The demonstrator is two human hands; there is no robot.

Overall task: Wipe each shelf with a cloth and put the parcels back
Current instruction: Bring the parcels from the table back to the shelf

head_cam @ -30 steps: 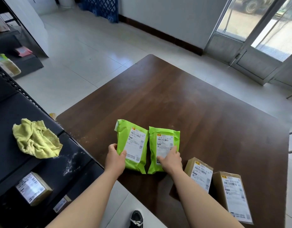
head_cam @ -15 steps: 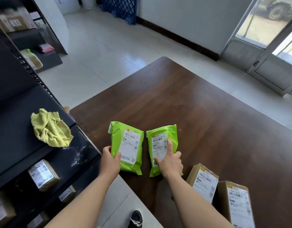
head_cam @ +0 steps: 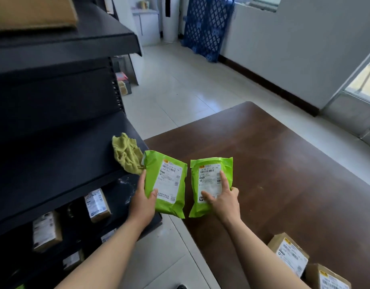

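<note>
Left parcel (head_cam: 167,180) and right parcel (head_cam: 211,176) lifted off surface (head_cam: 284,174), swung toward shelf (head_cam: 54,167). Left hand (head_cam: 141,202) gripped left parcel, right hand (head_cam: 223,202) gripped right parcel. Cloth (head_cam: 126,153) lay on shelf. Put-back probably starting.

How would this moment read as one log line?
left hand: holds left green parcel | right hand: holds right green parcel | cloth: on shelf

Surface (head_cam: 280,163): dark brown wood; two labelled cardboard parcels (head_cam: 290,252) side by side at its near right corner. Black shelf (head_cam: 54,163): crumpled yellow-green cloth (head_cam: 127,153) at its right end (partly over the edge). Lower tiers: labelled boxes (head_cam: 96,203). Floor (head_cam: 180,90): pale tiles.
</note>
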